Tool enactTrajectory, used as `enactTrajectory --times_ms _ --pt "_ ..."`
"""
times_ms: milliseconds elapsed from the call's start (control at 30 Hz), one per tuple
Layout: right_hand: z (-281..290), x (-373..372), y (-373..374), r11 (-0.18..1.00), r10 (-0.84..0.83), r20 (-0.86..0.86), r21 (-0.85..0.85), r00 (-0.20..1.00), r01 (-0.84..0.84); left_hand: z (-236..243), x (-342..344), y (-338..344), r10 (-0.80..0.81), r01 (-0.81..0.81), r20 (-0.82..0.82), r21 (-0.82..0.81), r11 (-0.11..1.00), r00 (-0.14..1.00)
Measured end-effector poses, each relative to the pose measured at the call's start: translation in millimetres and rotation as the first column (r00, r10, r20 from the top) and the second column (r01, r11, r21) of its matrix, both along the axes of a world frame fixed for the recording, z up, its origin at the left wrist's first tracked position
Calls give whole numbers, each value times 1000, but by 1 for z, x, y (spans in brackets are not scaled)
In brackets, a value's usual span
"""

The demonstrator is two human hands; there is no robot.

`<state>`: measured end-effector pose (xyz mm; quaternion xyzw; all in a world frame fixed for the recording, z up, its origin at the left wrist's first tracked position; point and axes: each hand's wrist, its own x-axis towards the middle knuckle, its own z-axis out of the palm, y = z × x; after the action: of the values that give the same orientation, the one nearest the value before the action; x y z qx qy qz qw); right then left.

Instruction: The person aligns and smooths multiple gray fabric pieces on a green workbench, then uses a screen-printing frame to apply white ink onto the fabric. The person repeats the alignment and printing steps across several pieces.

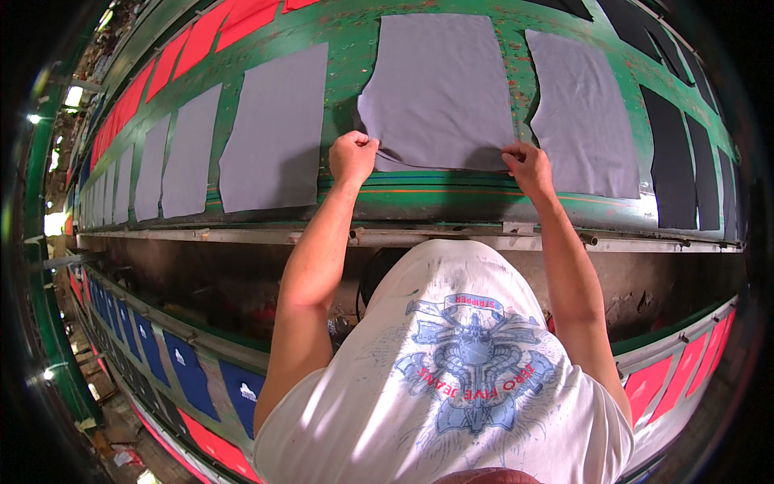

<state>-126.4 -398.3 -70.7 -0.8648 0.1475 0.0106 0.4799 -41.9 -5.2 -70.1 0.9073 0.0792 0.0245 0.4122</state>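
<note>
A grey cut fabric panel [439, 89] lies on the long green table [347, 89] in front of me, its near edge slightly lifted and rumpled. My left hand [353, 157] pinches the panel's near left corner. At the near right corner, my right hand [528, 168] grips the cloth between thumb and fingers. Flat to the left lies another grey panel [274, 129], apart from the held one. To the right is a further grey panel [582, 117], also flat.
More grey panels run down the table's left, with red panels [246, 22] along the far side. Black panels [669, 157] lie at the right. A metal rail [435, 234] edges the table. Behind me, a second table carries blue panels [189, 375] and red ones [685, 371].
</note>
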Motion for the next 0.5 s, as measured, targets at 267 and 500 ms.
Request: enactTrajectory --times_ms 267,500 --pt "-1 -2 -1 1000 -5 -6 -29 1000 5 23 0 2 -37 -114 -202 -682 722 979" --pt "3 -4 0 998 2 -32 -68 999 -4 14 -14 13 3 16 -145 131 991 989"
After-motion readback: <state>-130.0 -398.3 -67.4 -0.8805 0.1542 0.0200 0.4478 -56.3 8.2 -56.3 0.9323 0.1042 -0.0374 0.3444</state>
